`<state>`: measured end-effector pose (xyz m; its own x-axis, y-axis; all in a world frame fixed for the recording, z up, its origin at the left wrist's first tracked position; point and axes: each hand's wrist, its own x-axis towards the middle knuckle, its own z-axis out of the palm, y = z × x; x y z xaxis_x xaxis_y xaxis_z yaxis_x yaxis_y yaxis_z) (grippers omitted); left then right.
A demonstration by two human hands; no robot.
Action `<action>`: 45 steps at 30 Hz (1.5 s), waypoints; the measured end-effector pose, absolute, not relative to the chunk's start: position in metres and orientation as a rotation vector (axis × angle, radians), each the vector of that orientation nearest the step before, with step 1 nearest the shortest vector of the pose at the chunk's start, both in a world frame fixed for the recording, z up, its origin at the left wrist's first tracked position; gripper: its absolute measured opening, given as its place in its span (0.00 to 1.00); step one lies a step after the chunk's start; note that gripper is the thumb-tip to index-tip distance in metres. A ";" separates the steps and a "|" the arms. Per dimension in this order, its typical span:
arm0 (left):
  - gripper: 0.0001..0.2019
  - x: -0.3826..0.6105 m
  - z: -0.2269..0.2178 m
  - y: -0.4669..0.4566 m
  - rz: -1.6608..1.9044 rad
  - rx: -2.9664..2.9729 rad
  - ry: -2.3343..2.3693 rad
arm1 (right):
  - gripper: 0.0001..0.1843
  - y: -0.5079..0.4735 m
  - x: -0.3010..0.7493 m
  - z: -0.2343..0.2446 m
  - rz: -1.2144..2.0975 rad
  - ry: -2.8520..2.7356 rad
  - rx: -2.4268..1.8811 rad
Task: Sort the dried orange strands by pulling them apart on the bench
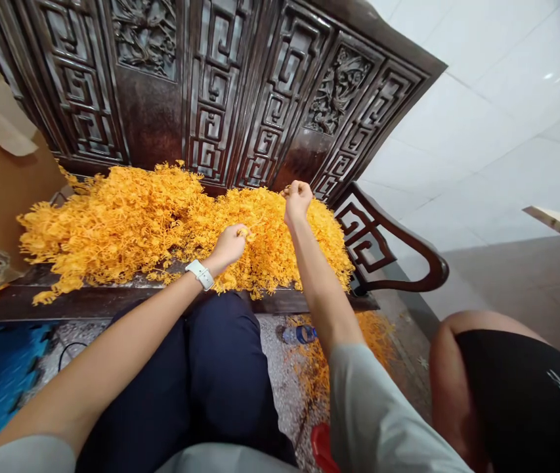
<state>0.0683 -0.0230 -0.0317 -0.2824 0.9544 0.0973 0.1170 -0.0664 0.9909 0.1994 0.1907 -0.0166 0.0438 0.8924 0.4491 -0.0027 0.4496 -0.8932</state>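
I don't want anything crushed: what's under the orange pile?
The dark bench seat shows along the front and in small gaps; whatever the orange pile covers can't be seen.

pale gry-grn short slvs (381, 407), wht buckled l wrist strap (200, 274), navy trousers (225, 358)

A dark wooden bench (156, 112) with a carved back carries a loose heap of orange-yellow plastic-looking pieces (127, 217), spread beneath both hands, far out past the left hand (230, 246) and a little beyond the right hand (298, 200). A cardboard box (8, 190) stands at the seat's end, well left of the left hand.
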 end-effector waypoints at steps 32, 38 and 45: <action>0.02 0.048 -0.012 -0.017 1.459 0.717 1.058 | 0.17 0.064 0.220 -0.025 0.559 -1.938 -0.974; 0.04 0.051 -0.015 -0.016 1.463 0.752 0.997 | 0.23 0.062 0.203 -0.038 0.500 -1.902 -1.024; 0.07 0.052 -0.021 -0.011 1.473 0.788 1.036 | 0.21 0.060 0.204 -0.048 0.679 -1.874 -0.952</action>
<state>0.0520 -0.0108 -0.0211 -0.1621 0.9842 -0.0707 -0.3990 0.0002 0.9170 0.2043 0.0605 -0.0480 -0.2991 0.8302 0.4704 0.3364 0.5531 -0.7622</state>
